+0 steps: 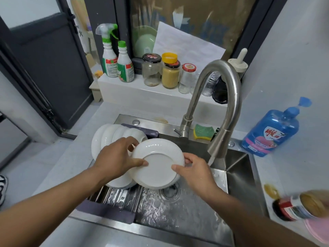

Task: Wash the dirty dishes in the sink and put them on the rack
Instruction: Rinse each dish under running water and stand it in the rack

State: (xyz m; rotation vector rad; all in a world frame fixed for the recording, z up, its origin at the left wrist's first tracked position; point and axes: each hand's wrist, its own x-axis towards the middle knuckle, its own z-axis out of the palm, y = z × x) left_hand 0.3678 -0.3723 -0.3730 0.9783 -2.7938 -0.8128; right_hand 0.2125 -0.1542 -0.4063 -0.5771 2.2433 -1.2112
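I hold a white plate (pixel 158 163) over the steel sink (pixel 238 168), its underside facing me. My left hand (pixel 115 157) grips its left rim, thumb across the base. My right hand (pixel 194 170) grips the right rim. Several white dishes (pixel 110 136) stand on edge in the rack (pixel 114 200) over the sink's left part, just behind and left of the plate. Another white dish shows below the plate, partly hidden. Water runs from the faucet (pixel 220 111) to the right of my right hand.
A green and yellow sponge (pixel 203 131) lies behind the faucet. A blue soap bottle (pixel 270 132) stands on the right counter, a jar (pixel 299 205) nearer me. Spray bottles (pixel 115 59) and glass jars (pixel 169 72) line the windowsill. The drain (pixel 170 191) sits under the plate.
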